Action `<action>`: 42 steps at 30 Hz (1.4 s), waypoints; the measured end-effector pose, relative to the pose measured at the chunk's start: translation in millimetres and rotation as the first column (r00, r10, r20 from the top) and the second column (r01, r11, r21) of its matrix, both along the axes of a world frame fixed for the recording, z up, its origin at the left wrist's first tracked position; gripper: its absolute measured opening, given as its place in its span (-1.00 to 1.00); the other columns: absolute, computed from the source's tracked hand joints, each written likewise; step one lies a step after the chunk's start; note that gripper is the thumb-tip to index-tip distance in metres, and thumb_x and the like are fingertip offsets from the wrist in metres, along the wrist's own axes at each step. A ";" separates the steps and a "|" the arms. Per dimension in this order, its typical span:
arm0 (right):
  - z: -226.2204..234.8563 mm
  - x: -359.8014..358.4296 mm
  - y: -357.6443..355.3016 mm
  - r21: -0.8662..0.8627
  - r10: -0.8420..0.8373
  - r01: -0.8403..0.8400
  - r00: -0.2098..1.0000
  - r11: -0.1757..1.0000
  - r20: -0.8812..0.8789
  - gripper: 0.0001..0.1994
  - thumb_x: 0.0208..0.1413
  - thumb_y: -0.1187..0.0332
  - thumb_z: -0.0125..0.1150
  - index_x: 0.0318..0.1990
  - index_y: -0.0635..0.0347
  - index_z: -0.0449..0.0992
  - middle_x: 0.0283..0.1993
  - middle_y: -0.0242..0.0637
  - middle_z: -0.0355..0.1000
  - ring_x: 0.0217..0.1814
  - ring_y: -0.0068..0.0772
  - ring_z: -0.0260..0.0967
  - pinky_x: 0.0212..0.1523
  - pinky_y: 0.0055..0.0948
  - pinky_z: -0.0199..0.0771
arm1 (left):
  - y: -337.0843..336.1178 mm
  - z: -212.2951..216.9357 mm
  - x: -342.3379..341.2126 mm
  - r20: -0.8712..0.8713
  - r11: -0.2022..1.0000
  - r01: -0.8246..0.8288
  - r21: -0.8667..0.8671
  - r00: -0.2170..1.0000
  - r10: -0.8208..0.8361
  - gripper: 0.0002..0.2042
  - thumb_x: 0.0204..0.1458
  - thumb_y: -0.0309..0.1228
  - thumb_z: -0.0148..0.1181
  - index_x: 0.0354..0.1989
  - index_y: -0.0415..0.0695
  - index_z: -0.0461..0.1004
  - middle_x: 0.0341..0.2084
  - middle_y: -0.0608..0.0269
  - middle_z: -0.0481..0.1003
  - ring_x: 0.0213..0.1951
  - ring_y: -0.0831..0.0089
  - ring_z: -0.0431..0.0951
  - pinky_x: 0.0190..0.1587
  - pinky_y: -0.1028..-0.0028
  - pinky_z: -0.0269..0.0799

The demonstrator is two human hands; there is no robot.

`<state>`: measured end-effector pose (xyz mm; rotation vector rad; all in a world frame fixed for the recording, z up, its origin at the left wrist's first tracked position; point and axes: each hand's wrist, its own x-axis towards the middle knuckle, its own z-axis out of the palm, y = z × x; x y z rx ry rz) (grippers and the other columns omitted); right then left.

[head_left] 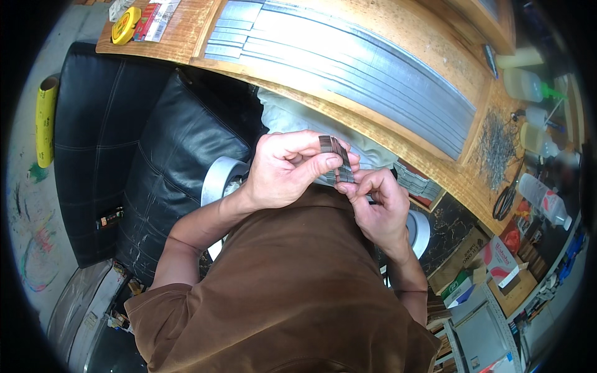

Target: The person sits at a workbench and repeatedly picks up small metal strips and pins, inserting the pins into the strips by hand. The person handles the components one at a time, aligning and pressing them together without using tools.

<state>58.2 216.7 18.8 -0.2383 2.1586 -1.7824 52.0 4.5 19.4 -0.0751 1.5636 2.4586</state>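
A small stack of thin, dark, striped strips (343, 163) is held up in front of my chest, just short of the table edge. My left hand (283, 165) grips it from the left, its thumb pressed on the face and the fingers behind. At the stack's lower end, my right hand (380, 202) pinches with thumb and forefinger. The strips' exact kind cannot be made out. Beyond my hands, long flat silvery-grey strips (348, 68) lie side by side on the wooden table (429, 31).
A pile of thin metal pieces (496, 146) lies on the table's right, near black-handled scissors (507, 202) and several plastic bottles (522, 84). A yellow tape measure (126, 26) sits far left. A black padded seat (168, 137) stands left; cardboard boxes (463, 258) are at right.
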 end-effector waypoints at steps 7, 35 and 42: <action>1.1 -3.1 -1.1 0.035 0.066 -0.060 0.977 0.998 -0.203 -0.77 0.13 0.66 0.43 -0.33 0.26 0.42 -0.26 -0.11 0.63 -0.12 -0.33 0.69 -0.12 -0.42 0.69 | 0.9 -3.5 2.5 -0.138 0.997 -0.030 -0.066 0.990 0.021 -0.82 0.30 -0.61 0.22 -0.01 -0.45 0.58 -0.18 -0.12 0.70 -0.07 0.19 0.74 0.05 0.23 0.70; 28.5 -7.5 47.5 -0.178 -0.230 0.259 0.959 0.949 0.169 -0.74 0.23 0.74 0.28 -0.34 0.25 0.31 -0.31 -0.31 0.47 -0.16 -0.45 0.64 -0.09 -0.45 0.73 | 27.6 17.3 -17.8 0.024 1.000 0.005 -0.019 1.000 -0.005 -0.85 0.32 -0.55 0.23 -0.11 -0.45 0.53 -0.24 -0.14 0.68 -0.17 0.22 0.75 -0.09 0.34 0.71; 54.6 -39.4 125.2 0.117 -0.588 0.622 0.776 0.775 -0.227 -0.80 0.27 0.66 0.28 -0.30 0.26 0.35 -0.30 -0.20 0.56 -0.21 -0.38 0.65 -0.11 -0.41 0.76 | 102.4 41.4 -71.1 -0.299 0.991 0.091 -0.094 0.947 -0.116 -0.85 0.31 -0.59 0.21 -0.06 -0.45 0.58 -0.26 -0.01 0.71 -0.17 0.34 0.76 -0.12 0.42 0.73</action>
